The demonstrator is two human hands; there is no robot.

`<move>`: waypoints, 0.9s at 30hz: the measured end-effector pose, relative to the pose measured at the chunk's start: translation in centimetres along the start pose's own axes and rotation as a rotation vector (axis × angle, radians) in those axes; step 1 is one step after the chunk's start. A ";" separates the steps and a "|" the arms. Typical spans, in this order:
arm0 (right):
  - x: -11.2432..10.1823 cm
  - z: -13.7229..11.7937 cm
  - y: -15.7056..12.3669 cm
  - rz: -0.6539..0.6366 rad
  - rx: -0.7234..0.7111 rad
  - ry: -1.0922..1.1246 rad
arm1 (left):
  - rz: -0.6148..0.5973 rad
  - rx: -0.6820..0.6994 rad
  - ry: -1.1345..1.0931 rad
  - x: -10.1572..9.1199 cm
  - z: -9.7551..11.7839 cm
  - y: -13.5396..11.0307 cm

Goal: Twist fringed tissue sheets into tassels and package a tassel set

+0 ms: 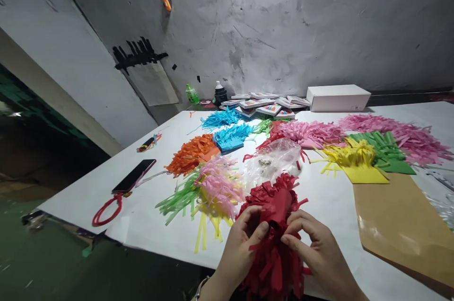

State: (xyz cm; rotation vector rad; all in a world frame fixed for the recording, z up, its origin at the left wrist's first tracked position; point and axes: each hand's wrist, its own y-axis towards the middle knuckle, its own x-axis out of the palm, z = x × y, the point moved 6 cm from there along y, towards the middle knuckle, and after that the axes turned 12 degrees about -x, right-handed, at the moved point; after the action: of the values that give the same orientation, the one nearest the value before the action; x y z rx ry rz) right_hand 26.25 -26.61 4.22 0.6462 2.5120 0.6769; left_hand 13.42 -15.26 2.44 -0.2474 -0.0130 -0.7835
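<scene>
A bundle of red fringed tissue paper sits at the table's near edge, its cut strips hanging down. My left hand grips its left side, thumb and fingers closed on the paper. On the other side, my right hand pinches the red paper between thumb and fingers. Just behind lies a clear plastic bag with small metallic-looking pieces in it. To the left of my hands is a pile of pink fringed paper with green strips and yellow strips.
Orange and blue fringed bundles lie behind; yellow, green and pink ones sit right. A phone lies left, brown board right. Flat boxes and a white box line the wall.
</scene>
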 end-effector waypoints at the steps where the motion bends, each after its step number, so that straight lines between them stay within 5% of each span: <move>1: 0.0 -0.1 0.0 -0.001 0.000 0.014 | -0.025 0.029 0.034 0.3 0.4 -0.1; 7: -0.2 -1.6 0.0 0.017 -0.193 -0.097 | -0.062 0.191 0.421 1.3 2.9 -0.3; 12: -2.0 -3.2 -0.8 0.243 -0.460 -0.524 | -0.040 0.302 0.631 1.4 3.9 -0.3; 15: -1.3 -4.3 -0.8 0.237 -0.555 -0.661 | -0.022 0.348 0.688 1.7 3.8 -0.5; 21: 0.9 -4.5 -0.5 0.088 -0.566 -0.871 | -0.020 0.495 0.790 1.9 3.1 -1.1; 27: -0.9 -2.1 0.1 0.116 -0.275 -0.627 | 0.141 0.864 1.010 1.2 4.3 -2.4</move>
State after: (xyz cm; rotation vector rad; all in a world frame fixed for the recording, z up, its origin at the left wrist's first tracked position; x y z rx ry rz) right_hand 25.91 -27.73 6.20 0.7630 1.7824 0.7092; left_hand 12.98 -16.76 7.29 0.9685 0.6005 -0.6290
